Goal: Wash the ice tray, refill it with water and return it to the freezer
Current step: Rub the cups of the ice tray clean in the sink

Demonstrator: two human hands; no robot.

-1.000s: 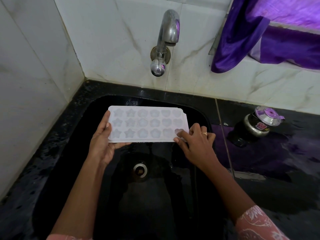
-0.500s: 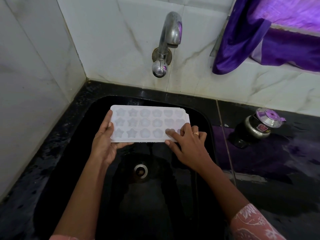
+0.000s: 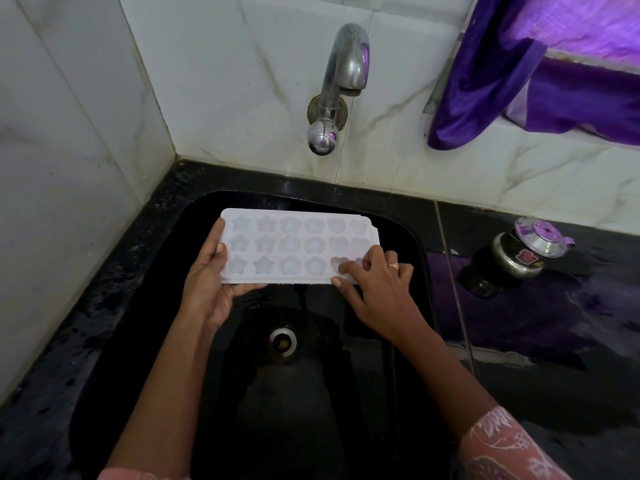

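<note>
A white ice tray [image 3: 294, 244] with star, flower and heart cups is held level over the black sink [image 3: 145, 306], below the metal tap [image 3: 341, 84]. My left hand [image 3: 207, 289] grips its left end, thumb along the edge and fingers beneath. My right hand [image 3: 374, 285] holds the near right corner, its fingertips pressed into the heart cups there and its thumb on the tray's front edge. No water runs from the tap.
The drain [image 3: 283, 341] sits in the sink floor under the tray. A steel-lidded black pot [image 3: 516, 259] stands on the wet black counter to the right. Purple cloth [image 3: 519, 71] hangs at the upper right. White tiled walls close the left and back.
My right hand's fingers slid left across the tray's near right cups, then shifted slightly back right. The tray and left hand stay nearly where they were.
</note>
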